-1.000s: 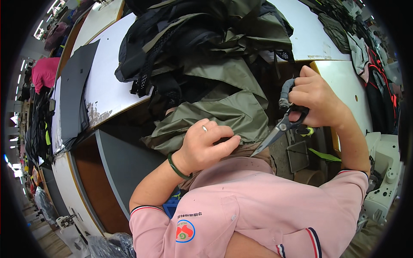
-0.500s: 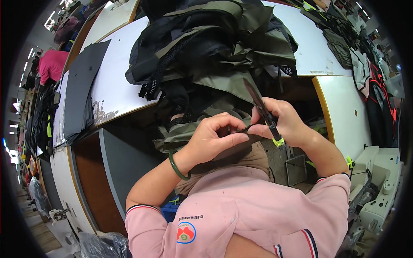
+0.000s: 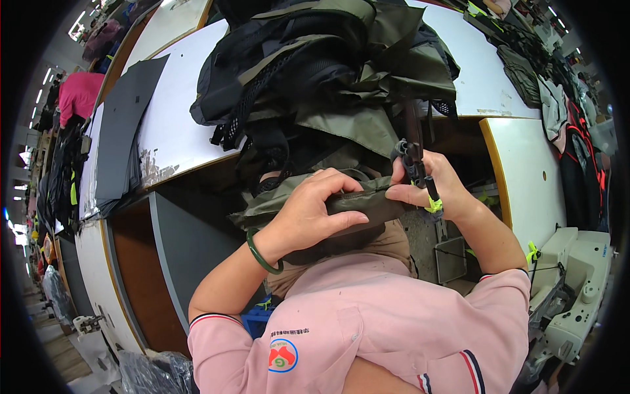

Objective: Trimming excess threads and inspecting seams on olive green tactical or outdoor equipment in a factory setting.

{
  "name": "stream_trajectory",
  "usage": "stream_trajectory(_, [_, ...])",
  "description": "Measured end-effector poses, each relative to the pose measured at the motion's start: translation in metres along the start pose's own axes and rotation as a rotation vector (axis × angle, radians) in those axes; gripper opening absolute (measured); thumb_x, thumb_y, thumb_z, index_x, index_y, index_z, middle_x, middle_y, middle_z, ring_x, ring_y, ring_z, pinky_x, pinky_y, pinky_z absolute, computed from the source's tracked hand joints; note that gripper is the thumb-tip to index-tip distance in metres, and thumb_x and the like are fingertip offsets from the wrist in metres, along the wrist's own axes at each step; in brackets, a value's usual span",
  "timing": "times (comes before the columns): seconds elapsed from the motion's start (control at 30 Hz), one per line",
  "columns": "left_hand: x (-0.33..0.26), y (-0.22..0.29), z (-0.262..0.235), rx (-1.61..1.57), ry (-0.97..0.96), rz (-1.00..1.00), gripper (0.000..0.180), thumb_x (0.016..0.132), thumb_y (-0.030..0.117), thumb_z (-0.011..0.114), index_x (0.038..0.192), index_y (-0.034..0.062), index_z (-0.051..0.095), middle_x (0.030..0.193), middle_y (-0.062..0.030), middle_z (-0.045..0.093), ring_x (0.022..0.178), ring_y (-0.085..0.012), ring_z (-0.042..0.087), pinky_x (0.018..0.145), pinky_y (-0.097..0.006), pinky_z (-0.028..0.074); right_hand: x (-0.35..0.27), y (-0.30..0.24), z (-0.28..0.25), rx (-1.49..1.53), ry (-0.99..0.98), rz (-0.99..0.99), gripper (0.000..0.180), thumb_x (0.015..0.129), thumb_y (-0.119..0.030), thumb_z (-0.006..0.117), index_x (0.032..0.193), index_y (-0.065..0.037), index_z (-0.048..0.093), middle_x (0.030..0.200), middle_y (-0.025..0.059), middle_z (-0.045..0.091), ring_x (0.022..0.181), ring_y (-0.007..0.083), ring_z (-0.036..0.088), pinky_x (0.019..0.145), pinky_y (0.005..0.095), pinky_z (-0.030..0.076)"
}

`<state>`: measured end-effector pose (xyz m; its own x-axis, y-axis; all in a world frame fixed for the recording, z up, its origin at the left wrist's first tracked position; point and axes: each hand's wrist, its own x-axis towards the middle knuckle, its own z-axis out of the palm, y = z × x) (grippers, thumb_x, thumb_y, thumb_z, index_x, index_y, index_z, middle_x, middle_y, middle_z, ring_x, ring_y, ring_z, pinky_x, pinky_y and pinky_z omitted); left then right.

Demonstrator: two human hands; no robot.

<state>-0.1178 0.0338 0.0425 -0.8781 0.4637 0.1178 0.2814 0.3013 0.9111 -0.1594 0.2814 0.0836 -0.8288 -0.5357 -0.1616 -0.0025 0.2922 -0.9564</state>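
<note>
In my lap, below the table edge, lies olive-green fabric [image 3: 374, 209] with a folded seam facing me. My left hand [image 3: 321, 209] grips its left part, the thumb lying along the front and some fingertips hidden behind the fold. The thumb and fingers of my right hand [image 3: 430, 185] pinch the right end of that seam. The same right hand also carries a dark, long-bladed tool that looks like scissors [image 3: 412, 148], pointing away from me, with a lime-green tie at its near end. A green bangle [image 3: 257, 253] circles my left wrist.
A large heap of black and olive fabric pieces [image 3: 308, 72] covers the middle of the white table [image 3: 187, 108]. Dark grey flat panels [image 3: 128, 125] are stacked at its left. A sewing machine [image 3: 581, 282] stands at my right, and open shelf compartments [image 3: 141, 276] lie at left.
The hands have moved apart along the seam, opening out more fabric between them. The dark tool has swung from leaning left to nearly upright in my right hand.
</note>
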Motion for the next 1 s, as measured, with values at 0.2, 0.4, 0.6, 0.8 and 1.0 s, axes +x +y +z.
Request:
stream_trajectory(0.2, [-0.013, -0.009, -0.025, -0.144, -0.071, -0.233, 0.037, 0.074, 0.012, 0.085, 0.104, 0.0024, 0.064, 0.094, -0.0018, 0.064, 0.088, -0.0110, 0.058, 0.083, -0.027, 0.049, -0.004, 0.006, -0.005, 0.041, 0.016, 0.049, 0.022, 0.076, -0.003, 0.080, 0.082, -0.006, 0.059, 0.077, -0.0024, 0.058, 0.071, 0.0050, 0.053, 0.064, 0.0221, 0.043])
stream_trajectory(0.4, [-0.013, -0.015, -0.017, -0.446, -0.163, -0.306, 0.027, 0.079, 0.004, 0.080, 0.099, 0.0040, 0.062, 0.094, 0.0013, 0.061, 0.089, -0.0081, 0.057, 0.084, -0.025, 0.048, -0.008, 0.003, -0.007, 0.014, 0.031, 0.138, 0.025, 0.075, -0.004, 0.081, 0.083, -0.006, 0.057, 0.079, -0.0022, 0.058, 0.072, 0.0055, 0.052, 0.066, 0.0220, 0.043])
stream_trajectory(0.6, [-0.018, -0.009, -0.013, 0.539, 0.197, 0.180, 0.029, 0.073, 0.022, 0.084, 0.089, 0.0116, 0.063, 0.090, -0.0031, 0.056, 0.089, -0.0225, 0.052, 0.085, -0.035, 0.038, -0.013, 0.011, -0.015, -0.060, 0.028, 0.014, 0.023, 0.075, -0.004, 0.080, 0.083, -0.005, 0.058, 0.077, -0.0005, 0.060, 0.070, 0.0061, 0.053, 0.065, 0.0219, 0.044])
stream_trajectory(0.8, [-0.020, -0.009, -0.011, 0.517, 0.137, 0.104, 0.025, 0.076, 0.025, 0.082, 0.083, 0.0120, 0.062, 0.086, -0.0013, 0.057, 0.084, -0.0220, 0.052, 0.083, -0.036, 0.034, -0.019, 0.015, -0.013, -0.051, 0.036, -0.058, 0.022, 0.075, -0.007, 0.081, 0.081, -0.004, 0.060, 0.076, -0.0002, 0.061, 0.068, 0.0066, 0.054, 0.062, 0.0225, 0.044])
stream_trajectory(1.0, [-0.020, 0.004, -0.020, 0.072, 0.013, -0.104, 0.020, 0.081, 0.016, 0.077, 0.083, 0.0075, 0.060, 0.077, -0.0038, 0.058, 0.076, -0.0210, 0.052, 0.078, -0.034, 0.037, -0.021, 0.015, -0.015, -0.079, 0.034, -0.066, 0.022, 0.076, -0.007, 0.081, 0.081, -0.003, 0.060, 0.077, 0.0003, 0.062, 0.069, 0.0067, 0.055, 0.063, 0.0223, 0.045])
